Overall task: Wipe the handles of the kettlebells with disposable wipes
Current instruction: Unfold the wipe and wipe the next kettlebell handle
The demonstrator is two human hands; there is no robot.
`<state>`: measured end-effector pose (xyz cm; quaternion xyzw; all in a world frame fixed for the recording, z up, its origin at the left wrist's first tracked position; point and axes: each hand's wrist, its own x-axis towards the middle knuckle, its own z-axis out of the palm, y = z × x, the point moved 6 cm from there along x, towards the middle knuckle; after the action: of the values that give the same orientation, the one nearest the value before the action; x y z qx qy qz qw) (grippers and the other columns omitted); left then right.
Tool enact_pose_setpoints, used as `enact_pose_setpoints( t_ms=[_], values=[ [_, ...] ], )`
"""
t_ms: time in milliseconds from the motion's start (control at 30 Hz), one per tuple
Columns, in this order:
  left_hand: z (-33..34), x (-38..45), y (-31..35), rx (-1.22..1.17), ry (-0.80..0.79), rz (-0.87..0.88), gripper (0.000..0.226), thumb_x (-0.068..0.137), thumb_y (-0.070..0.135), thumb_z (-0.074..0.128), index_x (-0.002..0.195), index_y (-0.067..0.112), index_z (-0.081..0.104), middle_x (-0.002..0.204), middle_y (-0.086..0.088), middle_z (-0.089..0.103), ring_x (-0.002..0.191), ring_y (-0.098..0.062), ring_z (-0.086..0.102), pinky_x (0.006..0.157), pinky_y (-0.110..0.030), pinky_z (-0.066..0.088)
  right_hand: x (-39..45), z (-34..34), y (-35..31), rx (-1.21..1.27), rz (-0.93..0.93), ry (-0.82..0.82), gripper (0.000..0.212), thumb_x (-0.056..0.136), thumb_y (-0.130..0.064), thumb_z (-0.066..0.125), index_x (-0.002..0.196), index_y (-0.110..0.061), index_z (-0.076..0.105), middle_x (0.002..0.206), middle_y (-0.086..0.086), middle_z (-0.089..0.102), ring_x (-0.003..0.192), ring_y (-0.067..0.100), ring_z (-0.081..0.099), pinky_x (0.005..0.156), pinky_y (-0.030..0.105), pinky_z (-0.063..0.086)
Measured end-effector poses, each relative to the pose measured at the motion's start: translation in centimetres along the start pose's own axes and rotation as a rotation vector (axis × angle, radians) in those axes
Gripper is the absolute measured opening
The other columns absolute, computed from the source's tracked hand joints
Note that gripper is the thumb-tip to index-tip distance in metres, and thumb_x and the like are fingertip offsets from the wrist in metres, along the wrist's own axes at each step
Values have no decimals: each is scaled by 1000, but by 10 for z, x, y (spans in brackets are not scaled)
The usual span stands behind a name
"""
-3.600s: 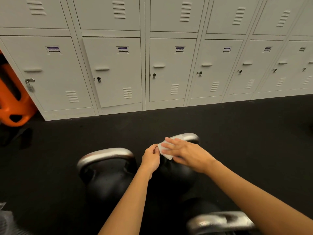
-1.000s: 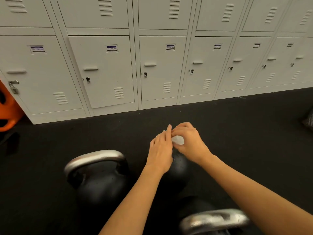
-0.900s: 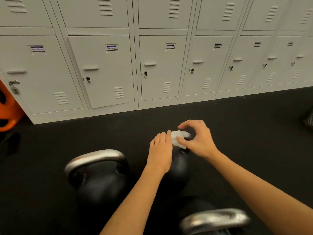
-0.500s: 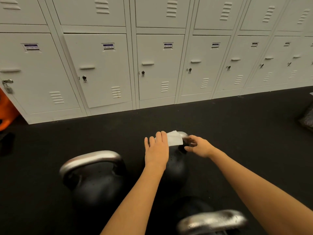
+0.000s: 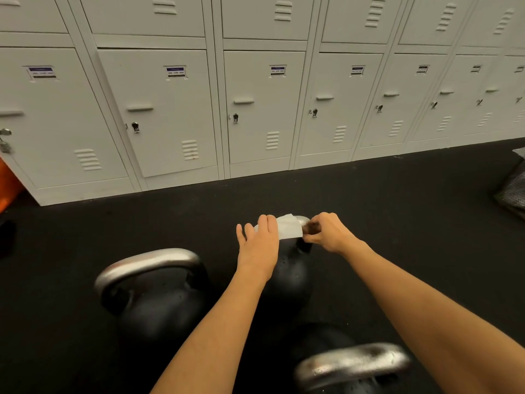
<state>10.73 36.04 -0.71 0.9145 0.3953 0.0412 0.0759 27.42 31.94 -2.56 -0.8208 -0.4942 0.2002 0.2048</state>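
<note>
Three black kettlebells with silver handles stand on the dark floor. A white wipe [image 5: 289, 230] is draped over the handle of the middle kettlebell [image 5: 292, 275]. My left hand [image 5: 258, 245] lies flat on the wipe's left part, fingers straight, pressing it onto the handle. My right hand [image 5: 326, 232] pinches the wipe's right edge at the handle's right end. A larger kettlebell [image 5: 153, 291] stands at the left, untouched. Of the near kettlebell [image 5: 352, 365] at the bottom, mostly the handle shows.
A row of white lockers [image 5: 255, 109] lines the far side of the black rubber floor [image 5: 412, 223]. An orange object [image 5: 7, 191] shows at the left edge and a grey bag [image 5: 512, 186] at the right edge.
The wipe went from bunched between both hands to spread over the middle handle. My left hand flattened onto it and my right hand moved to the handle's right end. The camera shifted slightly.
</note>
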Motion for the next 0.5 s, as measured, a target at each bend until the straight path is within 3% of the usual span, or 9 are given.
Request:
enact_pose_setpoints(
  t_ms=[233,400,500],
  values=[
    [0,0,-6,19,-10,64,79,80,-1,67,144,10,22,146,-10,29,129,-36,38,117,-60,12,-15,-1,4,-62,12,-11,19,80,-23,77,80,-7,67,80,8,67,70,20,64,60,28,51],
    [-1,1,-8,-5,-30,89,76,81,-5,64,143,12,23,145,-10,29,130,-38,36,118,-58,10,-24,-1,8,-51,9,4,23,79,-26,77,80,-4,68,77,12,68,64,20,61,60,29,50],
    [-5,-2,-5,49,39,90,71,85,6,62,144,12,23,143,-10,36,130,-34,39,120,-53,12,-28,-1,12,-10,2,3,23,82,-29,75,84,-7,69,78,10,70,69,23,65,66,35,55]
  ],
)
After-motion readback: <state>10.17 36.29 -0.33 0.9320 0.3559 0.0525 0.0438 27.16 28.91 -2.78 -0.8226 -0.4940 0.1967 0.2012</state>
